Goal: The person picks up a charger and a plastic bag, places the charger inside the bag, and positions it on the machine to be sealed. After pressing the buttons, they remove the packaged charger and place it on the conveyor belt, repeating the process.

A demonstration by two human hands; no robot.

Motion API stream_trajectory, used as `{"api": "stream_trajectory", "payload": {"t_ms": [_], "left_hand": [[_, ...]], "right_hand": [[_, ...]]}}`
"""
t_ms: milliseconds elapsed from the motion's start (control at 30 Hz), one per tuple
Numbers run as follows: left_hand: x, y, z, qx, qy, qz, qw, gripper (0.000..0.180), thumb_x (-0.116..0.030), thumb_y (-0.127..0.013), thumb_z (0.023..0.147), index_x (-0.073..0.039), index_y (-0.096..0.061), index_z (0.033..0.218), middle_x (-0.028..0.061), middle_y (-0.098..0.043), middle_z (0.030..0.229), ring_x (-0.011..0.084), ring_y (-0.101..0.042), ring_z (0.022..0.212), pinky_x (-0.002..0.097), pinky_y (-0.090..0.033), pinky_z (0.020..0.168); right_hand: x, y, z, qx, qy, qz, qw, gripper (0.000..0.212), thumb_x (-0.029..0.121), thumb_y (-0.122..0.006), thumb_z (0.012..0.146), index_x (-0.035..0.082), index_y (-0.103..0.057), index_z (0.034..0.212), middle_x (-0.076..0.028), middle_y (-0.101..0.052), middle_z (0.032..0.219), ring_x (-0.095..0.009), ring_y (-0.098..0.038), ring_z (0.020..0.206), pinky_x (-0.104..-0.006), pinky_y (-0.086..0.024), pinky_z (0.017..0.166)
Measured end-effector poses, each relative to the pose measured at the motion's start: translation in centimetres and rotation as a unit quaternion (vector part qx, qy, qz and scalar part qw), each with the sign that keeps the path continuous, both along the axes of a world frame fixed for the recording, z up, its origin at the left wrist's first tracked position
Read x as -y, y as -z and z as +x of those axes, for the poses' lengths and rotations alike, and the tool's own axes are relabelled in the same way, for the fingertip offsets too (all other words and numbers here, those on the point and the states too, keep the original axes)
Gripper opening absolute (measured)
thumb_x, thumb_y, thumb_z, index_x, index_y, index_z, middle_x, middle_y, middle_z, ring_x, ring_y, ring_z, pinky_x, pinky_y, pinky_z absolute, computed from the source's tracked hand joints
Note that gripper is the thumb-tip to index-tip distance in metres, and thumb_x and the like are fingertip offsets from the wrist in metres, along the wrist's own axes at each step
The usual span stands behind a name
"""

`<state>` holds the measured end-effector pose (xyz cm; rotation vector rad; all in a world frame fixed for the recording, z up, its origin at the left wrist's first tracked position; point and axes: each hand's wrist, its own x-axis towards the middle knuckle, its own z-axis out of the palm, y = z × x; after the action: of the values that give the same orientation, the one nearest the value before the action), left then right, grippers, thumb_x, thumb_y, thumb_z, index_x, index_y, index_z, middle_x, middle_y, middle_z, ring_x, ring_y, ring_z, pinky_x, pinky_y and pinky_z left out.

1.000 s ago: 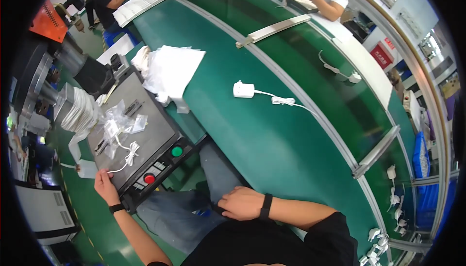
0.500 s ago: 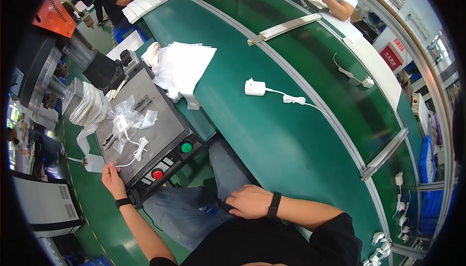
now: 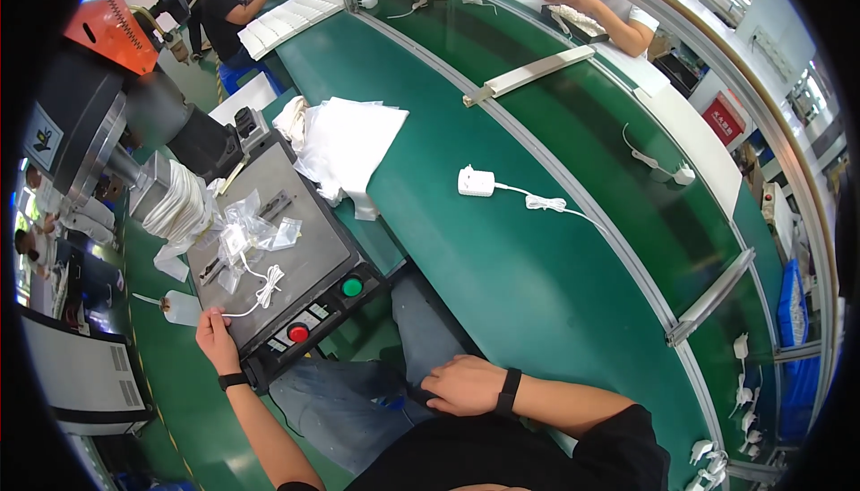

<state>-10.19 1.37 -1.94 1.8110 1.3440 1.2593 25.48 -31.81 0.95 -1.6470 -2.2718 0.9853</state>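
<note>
My left hand [image 3: 216,340] is at the near left corner of the grey machine bed [image 3: 313,262], its thumb and fingers closed on the end of a thin white cable [image 3: 268,287]. The cable's coiled bundle lies on the bed and leads to a white adapter [image 3: 235,242], partly covered by crinkled clear plastic [image 3: 285,233]. On my thigh rests my right hand [image 3: 464,385], fingers loosely bent and slightly apart, with nothing visible in it. Nearest that hand on the machine's front are a green button [image 3: 352,287] and a red button [image 3: 298,333].
A white adapter with cable [image 3: 476,182] lies on the green bench [image 3: 528,285]. White plastic sheets [image 3: 354,146] lie beyond the machine. A metal-framed conveyor [image 3: 582,146] carries more adapters. A press head [image 3: 159,188] wrapped in white cord overhangs the bed's left. Co-workers sit farther off.
The whole view has shifted slightly, so the scene appears lower and a little to the right. Both hands keep their places, the left still on the cable end.
</note>
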Motion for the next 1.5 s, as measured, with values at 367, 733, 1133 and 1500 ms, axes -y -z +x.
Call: {"api": "stream_trajectory", "payload": {"t_ms": [367, 733, 1133, 1500], "left_hand": [[4.2, 1.4, -1.4, 0.014, -0.064, 0.008, 0.998, 0.023, -0.02, -0.063, 0.095, 0.001, -0.068, 0.088, 0.0038, -0.061, 0.069, 0.0111, -0.053, 0.065, 0.0291, -0.045, 0.06], [6.0, 0.3, 2.7, -0.017, -0.052, 0.017, 0.998, 0.022, -0.018, -0.064, 0.095, 0.002, -0.067, 0.086, 0.0042, -0.061, 0.066, 0.0102, -0.054, 0.062, 0.0279, -0.043, 0.057], [5.6, -0.3, 3.6, -0.122, -0.046, 0.15, 0.98, 0.021, -0.017, -0.064, 0.092, 0.0, -0.062, 0.08, 0.0115, -0.058, 0.069, 0.0257, -0.055, 0.06, 0.0375, -0.042, 0.056], [4.8, 0.3, 4.2, -0.118, 0.001, 0.111, 0.987, 0.017, -0.015, -0.065, 0.089, -0.001, -0.061, 0.08, 0.0134, -0.055, 0.072, 0.0316, -0.055, 0.065, 0.0412, -0.043, 0.059]], "right_hand": [[1.4, -0.6, -0.1, 0.009, -0.091, 0.017, 0.996, 0.032, 0.034, -0.058, 0.096, 0.004, -0.064, 0.107, -0.016, -0.068, 0.095, -0.037, -0.066, 0.091, -0.0467, -0.052, 0.084], [3.8, -0.5, 0.4, -0.012, -0.013, -0.045, 0.999, 0.038, 0.034, -0.062, 0.095, 0.003, -0.064, 0.117, -0.016, -0.07, 0.105, -0.034, -0.067, 0.099, -0.041, -0.054, 0.086], [3.3, 0.7, 0.2, -0.012, -0.013, -0.039, 0.999, 0.039, 0.035, -0.061, 0.096, 0.002, -0.064, 0.118, -0.016, -0.071, 0.107, -0.034, -0.068, 0.098, -0.0416, -0.054, 0.085], [3.4, 1.9, 0.1, -0.029, -0.005, -0.036, 0.999, 0.039, 0.037, -0.056, 0.098, 0.004, -0.063, 0.117, -0.016, -0.069, 0.103, -0.035, -0.066, 0.097, -0.0439, -0.053, 0.085]]}}
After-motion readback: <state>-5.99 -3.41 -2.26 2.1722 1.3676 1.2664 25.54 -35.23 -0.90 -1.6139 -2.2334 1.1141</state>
